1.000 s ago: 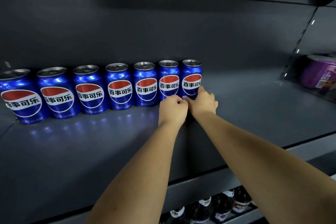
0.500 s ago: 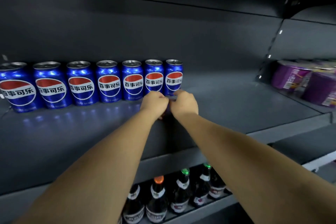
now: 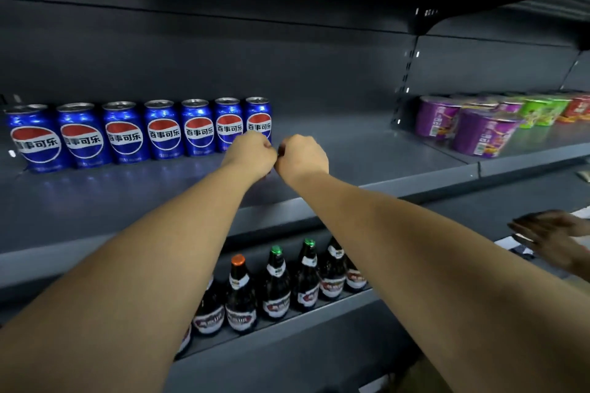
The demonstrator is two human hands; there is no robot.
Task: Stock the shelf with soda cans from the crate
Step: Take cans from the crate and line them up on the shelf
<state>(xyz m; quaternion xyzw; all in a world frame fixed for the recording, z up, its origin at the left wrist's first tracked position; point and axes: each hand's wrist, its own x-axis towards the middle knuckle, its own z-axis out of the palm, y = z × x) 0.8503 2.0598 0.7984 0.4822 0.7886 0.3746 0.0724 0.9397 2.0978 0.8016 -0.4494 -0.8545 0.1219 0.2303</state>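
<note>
Reaching out, left hand and right hand are clenched side by side before the rightmost can.

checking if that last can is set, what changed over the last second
The right hand, which touched the last can at its base, has drawn back and is now apart from it. The left hand has eased back too; whether it touches is unclear. Both keep their fingers curled, with nothing seen held. The seven cans stay upright in their row on the shelf.
</note>
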